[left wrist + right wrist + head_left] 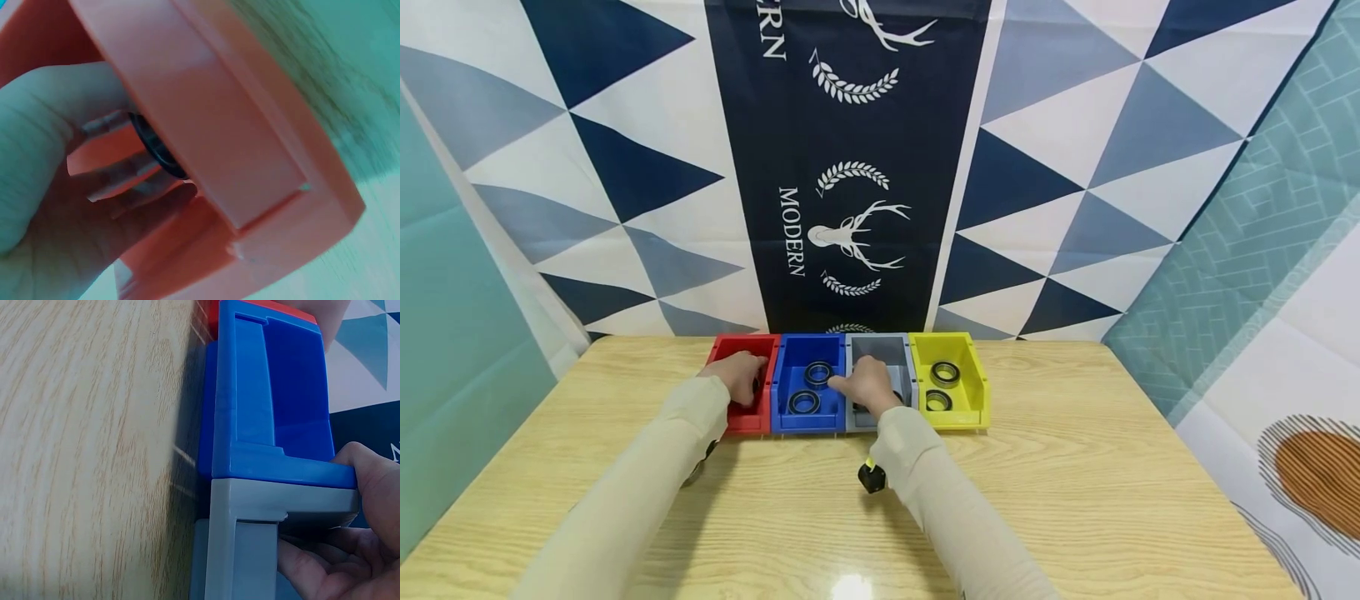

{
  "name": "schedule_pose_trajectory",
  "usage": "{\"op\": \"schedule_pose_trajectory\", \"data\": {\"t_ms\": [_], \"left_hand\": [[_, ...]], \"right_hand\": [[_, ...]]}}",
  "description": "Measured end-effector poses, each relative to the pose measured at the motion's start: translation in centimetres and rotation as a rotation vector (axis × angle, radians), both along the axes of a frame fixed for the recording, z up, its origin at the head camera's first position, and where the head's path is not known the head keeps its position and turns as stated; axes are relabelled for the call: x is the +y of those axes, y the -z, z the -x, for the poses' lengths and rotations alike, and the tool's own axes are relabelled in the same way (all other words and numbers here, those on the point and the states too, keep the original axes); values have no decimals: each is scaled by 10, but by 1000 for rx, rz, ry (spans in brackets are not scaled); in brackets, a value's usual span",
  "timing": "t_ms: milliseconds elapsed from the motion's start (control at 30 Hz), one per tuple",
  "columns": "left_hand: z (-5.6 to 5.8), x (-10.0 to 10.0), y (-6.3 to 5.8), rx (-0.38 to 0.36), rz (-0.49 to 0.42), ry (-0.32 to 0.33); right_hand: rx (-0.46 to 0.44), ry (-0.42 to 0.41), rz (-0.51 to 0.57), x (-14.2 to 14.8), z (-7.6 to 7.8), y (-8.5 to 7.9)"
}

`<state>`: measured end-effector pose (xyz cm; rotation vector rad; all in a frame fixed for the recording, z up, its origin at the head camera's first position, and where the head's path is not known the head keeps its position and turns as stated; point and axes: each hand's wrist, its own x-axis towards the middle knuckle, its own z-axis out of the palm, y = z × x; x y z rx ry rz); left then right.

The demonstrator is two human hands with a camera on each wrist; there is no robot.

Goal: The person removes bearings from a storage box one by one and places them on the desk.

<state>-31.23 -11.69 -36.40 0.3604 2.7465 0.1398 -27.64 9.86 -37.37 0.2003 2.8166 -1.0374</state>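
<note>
My left hand (737, 374) reaches into the red bin (747, 422). In the left wrist view its thumb and fingers close round a black-rimmed ball bearing (159, 150), partly hidden behind the bin's front wall. My right hand (868, 385) is down in the grey bin (880, 342). Its thumb lies across the divider beside the blue bin (300, 381), and the curled fingers (303, 572) dip inside. A dark bearing (898, 398) partly shows beside that hand; whether the fingertips hold one is hidden.
Two bearings lie in the blue bin, one (805, 402) near its front. The yellow bin (980, 400) at the right end also holds two, one (945, 373) farther back. A black object (872, 477) shows by the right cuff. All bins stand side by side on the wooden table (1075, 467).
</note>
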Motion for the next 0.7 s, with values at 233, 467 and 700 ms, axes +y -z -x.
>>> {"op": "schedule_pose_trajectory", "data": {"t_ms": [233, 467, 700], "left_hand": [[7, -4, 8, 15, 24, 56], [8, -7, 12, 70, -23, 92], [-1, -6, 5, 134, 10, 88]], "right_hand": [[6, 12, -2, -1, 0, 1], [10, 2, 11, -1, 0, 2], [1, -21, 37, 1, -1, 1]]}}
